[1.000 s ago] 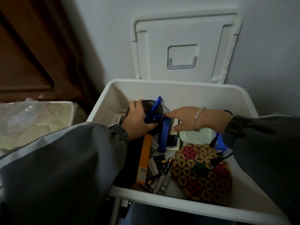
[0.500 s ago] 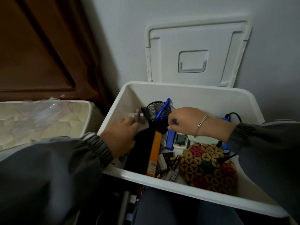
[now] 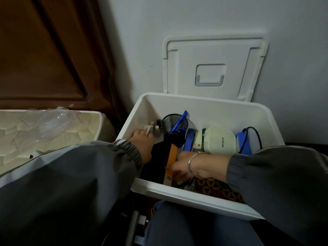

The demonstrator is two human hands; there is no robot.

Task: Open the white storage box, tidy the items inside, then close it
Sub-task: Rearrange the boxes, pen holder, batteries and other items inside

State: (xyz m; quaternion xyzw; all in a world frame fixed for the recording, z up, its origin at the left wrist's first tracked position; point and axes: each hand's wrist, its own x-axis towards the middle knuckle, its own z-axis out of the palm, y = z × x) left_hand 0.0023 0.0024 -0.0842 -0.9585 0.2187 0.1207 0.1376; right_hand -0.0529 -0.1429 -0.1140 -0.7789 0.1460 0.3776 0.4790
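Note:
The white storage box (image 3: 195,195) stands open in front of me, and its lid (image 3: 214,55) leans on the wall behind. My left hand (image 3: 142,142) is in the far left corner, fingertips touching a small white box (image 3: 147,129) beside small bottles. My right hand (image 3: 184,168) reaches down at the near middle, thumb against an orange box (image 3: 171,157). Its fingers curl among small loose items; what they hold is hidden. Along the back stand a black mesh cup (image 3: 173,123) with a blue pen (image 3: 180,120), a blue stapler (image 3: 189,139) and a pale green case (image 3: 220,140).
A woven patterned pouch (image 3: 218,189) lies at the near right under my right forearm. A blue item with a black cable (image 3: 245,139) sits at the far right. Left of the box is a cream bin (image 3: 53,135) with clear plastic on top. A brown door is behind it.
My left hand let go of the mesh cup and moved to the far left corner. My right hand left the cup and dropped to the near middle beside the orange box.

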